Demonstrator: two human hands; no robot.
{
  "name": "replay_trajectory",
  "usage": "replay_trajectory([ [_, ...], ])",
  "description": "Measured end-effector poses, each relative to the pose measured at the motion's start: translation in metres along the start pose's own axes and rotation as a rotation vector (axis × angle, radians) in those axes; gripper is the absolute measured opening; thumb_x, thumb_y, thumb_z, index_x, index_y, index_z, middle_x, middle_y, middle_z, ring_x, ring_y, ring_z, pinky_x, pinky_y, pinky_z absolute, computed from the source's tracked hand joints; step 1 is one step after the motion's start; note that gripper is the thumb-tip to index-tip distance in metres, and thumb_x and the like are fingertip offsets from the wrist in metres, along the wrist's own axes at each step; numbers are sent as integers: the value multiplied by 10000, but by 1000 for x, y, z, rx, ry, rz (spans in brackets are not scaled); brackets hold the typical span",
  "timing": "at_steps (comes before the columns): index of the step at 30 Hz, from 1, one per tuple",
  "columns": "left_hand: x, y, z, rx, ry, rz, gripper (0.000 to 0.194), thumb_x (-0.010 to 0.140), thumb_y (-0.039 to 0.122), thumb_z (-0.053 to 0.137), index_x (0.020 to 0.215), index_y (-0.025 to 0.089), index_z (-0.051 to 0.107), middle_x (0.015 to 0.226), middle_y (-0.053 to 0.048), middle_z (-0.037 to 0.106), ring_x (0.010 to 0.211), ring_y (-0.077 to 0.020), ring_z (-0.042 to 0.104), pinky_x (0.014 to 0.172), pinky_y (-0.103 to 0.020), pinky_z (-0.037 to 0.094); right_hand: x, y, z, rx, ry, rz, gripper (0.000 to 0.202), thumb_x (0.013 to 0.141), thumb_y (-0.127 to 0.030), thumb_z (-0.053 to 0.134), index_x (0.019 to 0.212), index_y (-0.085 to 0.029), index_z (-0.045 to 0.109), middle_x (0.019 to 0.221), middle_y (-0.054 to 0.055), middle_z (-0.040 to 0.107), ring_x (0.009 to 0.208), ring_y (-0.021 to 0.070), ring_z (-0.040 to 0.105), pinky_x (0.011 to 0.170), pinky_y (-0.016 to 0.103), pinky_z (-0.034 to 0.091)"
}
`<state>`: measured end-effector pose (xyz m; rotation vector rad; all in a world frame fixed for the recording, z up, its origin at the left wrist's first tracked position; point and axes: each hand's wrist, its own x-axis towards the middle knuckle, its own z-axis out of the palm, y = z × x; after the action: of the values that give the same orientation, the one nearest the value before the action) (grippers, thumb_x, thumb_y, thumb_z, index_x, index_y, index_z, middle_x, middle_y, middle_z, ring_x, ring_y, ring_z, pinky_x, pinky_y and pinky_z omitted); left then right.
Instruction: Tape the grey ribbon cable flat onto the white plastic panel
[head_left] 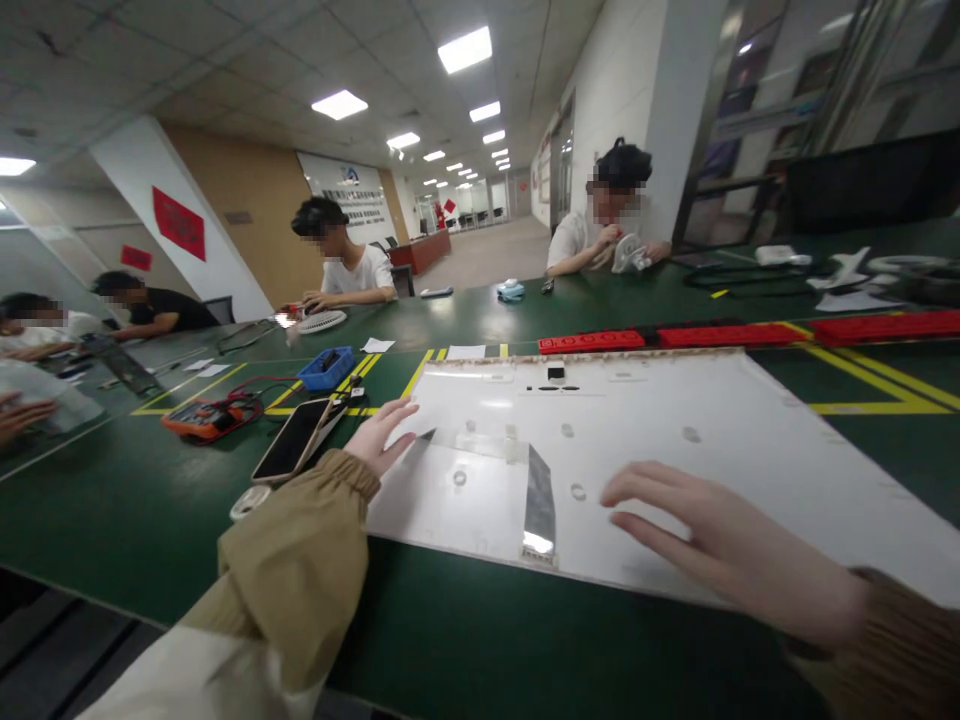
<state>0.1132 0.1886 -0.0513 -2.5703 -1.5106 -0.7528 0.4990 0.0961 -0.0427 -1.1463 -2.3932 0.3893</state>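
A large white panel (pixel 645 390) lies flat on the green table in front of me. Small round marks or discs dot its surface, and a dark slot with a black square sits near its far edge. A grey reflective strip (pixel 539 500) runs on the panel towards its near edge. My left hand (pixel 384 437) is at the panel's left edge, fingers apart, close to a small dark pointed piece (pixel 427 435). Over the panel's right half, to the right of the strip, hovers my right hand (pixel 690 515), its fingers loosely stretched and nothing visible in them.
Left of the panel lie a phone (pixel 294 440), an orange multimeter (pixel 206 417) with leads, a blue bin (pixel 327 369) and a white roll (pixel 250 502). Red rails (pixel 724 335) line the far side. Several people sit around the table, one holding a white object (pixel 631 254).
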Motion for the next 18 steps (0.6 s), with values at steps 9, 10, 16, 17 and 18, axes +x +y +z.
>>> replay_trajectory([
  [9, 27, -4, 84, -93, -296, -113, 568, 906, 394, 317, 1400, 114, 305, 1477, -136, 279, 1374, -223, 234, 1132, -442, 194, 94, 19, 69, -62, -65, -71, 416, 888, -326, 472, 1263, -154, 523, 1348, 104, 489, 1257, 262, 409, 1050, 466, 282],
  [10, 25, -1, 86, -70, -338, -106, 562, 910, 386, 313, 1404, 117, 302, 1483, -130, 261, 1379, -225, 217, 1130, -458, 181, 95, 21, 73, -62, -78, -54, 422, 890, -326, 462, 1274, -159, 513, 1364, 102, 472, 1267, 266, 397, 1055, 481, 266],
  [16, 22, 14, 85, 65, -430, -102, 567, 932, 390, 281, 1437, 138, 236, 1509, -102, 147, 1395, -219, 142, 1132, -459, 148, 99, 22, 81, -59, -52, 17, 397, 876, -352, 470, 1229, -184, 541, 1351, 81, 490, 1280, 274, 375, 1077, 498, 190],
  [17, 23, 15, 85, 73, -430, -102, 568, 932, 394, 284, 1439, 145, 231, 1510, -98, 141, 1395, -218, 140, 1132, -457, 147, 102, 22, 82, -58, -45, 28, 391, 859, -353, 495, 1206, -184, 552, 1343, 84, 498, 1272, 279, 382, 1074, 498, 188],
  [18, 24, 15, 86, 77, -431, -101, 570, 932, 398, 288, 1442, 151, 227, 1510, -95, 136, 1395, -219, 138, 1132, -457, 149, 105, 22, 83, -60, -36, 40, 385, 839, -350, 520, 1183, -182, 561, 1332, 90, 508, 1261, 285, 393, 1069, 499, 189],
])
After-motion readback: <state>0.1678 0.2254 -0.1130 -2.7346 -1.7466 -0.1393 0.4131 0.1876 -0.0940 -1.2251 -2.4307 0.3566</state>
